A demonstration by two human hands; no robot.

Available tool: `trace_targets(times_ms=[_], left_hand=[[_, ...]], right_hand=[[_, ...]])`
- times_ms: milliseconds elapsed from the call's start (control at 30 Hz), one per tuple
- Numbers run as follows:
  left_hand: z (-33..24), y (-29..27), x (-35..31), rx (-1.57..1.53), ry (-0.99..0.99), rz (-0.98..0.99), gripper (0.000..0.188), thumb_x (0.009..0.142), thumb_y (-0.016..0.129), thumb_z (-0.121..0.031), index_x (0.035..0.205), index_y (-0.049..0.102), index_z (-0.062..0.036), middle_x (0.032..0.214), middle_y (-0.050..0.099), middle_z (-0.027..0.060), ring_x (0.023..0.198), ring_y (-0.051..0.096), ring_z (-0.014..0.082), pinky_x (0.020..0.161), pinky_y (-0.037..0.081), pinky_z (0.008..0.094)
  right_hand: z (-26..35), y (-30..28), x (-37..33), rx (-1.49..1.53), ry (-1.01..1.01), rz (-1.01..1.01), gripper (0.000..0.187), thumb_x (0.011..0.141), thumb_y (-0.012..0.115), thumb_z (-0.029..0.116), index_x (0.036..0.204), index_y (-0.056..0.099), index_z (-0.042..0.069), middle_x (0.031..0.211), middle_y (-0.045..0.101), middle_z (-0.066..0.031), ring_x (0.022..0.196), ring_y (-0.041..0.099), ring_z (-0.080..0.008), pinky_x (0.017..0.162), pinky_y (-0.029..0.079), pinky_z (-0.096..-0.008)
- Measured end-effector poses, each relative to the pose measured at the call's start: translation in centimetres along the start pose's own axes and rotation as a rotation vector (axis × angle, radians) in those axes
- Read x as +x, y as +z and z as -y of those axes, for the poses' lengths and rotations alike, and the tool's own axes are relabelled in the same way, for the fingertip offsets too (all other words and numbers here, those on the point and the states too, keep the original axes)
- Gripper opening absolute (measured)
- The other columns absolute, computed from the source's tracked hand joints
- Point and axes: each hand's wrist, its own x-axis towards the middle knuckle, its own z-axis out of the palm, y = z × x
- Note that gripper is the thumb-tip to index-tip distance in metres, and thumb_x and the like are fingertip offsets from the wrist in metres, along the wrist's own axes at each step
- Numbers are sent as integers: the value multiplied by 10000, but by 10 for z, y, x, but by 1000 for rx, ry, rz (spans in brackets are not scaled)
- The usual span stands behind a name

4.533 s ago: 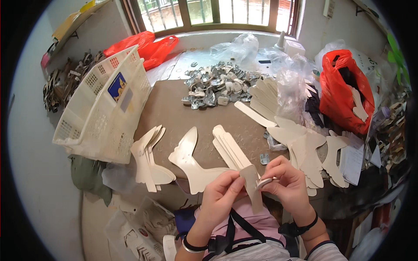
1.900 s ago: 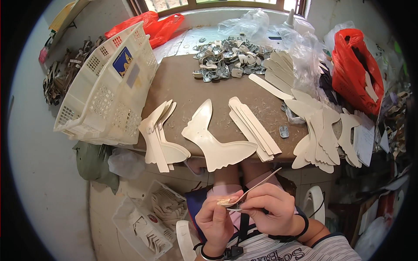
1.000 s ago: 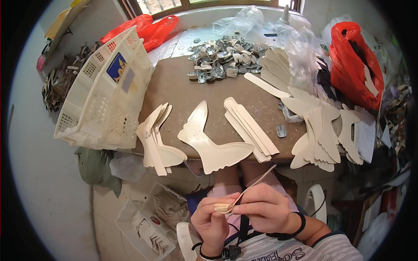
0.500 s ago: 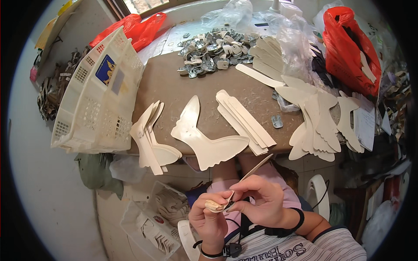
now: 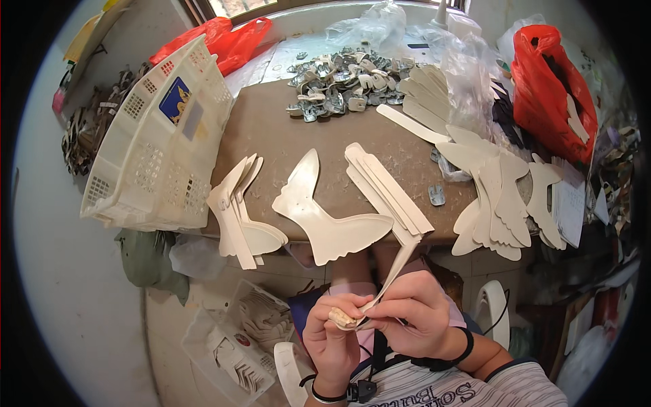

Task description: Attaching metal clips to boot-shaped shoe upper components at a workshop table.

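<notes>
Both my hands are close together over my lap, fingers closed on one long cream strap [image 5: 395,269]. My left hand [image 5: 332,336] pinches its lower end, where a yellowish-tan rounded tip [image 5: 342,317] sticks out between thumb and fingers. My right hand [image 5: 417,315] grips the strap just beside that end. The strap slants up and away, its top overlapping the near end of a stack of cream strips [image 5: 390,190] in the view. Left of that stack lie layered cream wing-shaped cutouts [image 5: 325,220], and further left cream pieces with straps [image 5: 234,214].
A white plastic basket [image 5: 152,149] stands on the table's left. Metal buckle pieces [image 5: 346,81] are heaped at the back; a single one [image 5: 436,195] lies right. More cream cutouts [image 5: 498,197] and a red bag [image 5: 553,88] are on the right. Below left is a clear bin [image 5: 234,353].
The strap has turned to show more of its face, and its top now sits nearer the strip stack. My right fingers have shifted along it. The whole view has moved slightly.
</notes>
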Motion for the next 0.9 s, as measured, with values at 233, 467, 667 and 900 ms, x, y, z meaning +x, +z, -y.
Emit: trace_targets(times_ms=[233, 467, 667, 900], left_hand=[[5, 0, 5, 52, 38, 43, 312, 981, 492, -300, 929, 535, 4, 937, 564, 124, 946, 581, 264, 888, 509, 448], [6, -1, 5, 100, 75, 49, 310, 983, 493, -294, 938, 534, 10, 951, 569, 139, 956, 592, 275, 890, 510, 453], [7, 1, 3, 88, 71, 41, 306, 978, 505, -286, 938, 538, 15, 963, 567, 147, 968, 592, 275, 900, 509, 463], [6, 8, 0, 13, 65, 8, 306, 976, 502, -280, 942, 538, 22, 972, 563, 149, 960, 595, 266, 935, 500, 495]], right_hand=[[-7, 3, -1, -78, -110, -11, 248, 634, 761, -1, 860, 665, 37, 868, 612, -62, 752, 600, -234, 635, 497, -306], [-7, -2, -4, -87, -158, 13, 297, 602, 704, -71, 883, 671, 20, 871, 622, -74, 740, 603, -230, 638, 505, -301], [-6, -3, -9, -151, -186, 10, 315, 595, 695, -67, 895, 679, 27, 880, 621, -75, 743, 604, -231, 651, 516, -307], [-7, -6, -14, -173, -226, -52, 340, 601, 696, -43, 930, 700, 42, 911, 614, -62, 789, 601, -218, 680, 517, -297]])
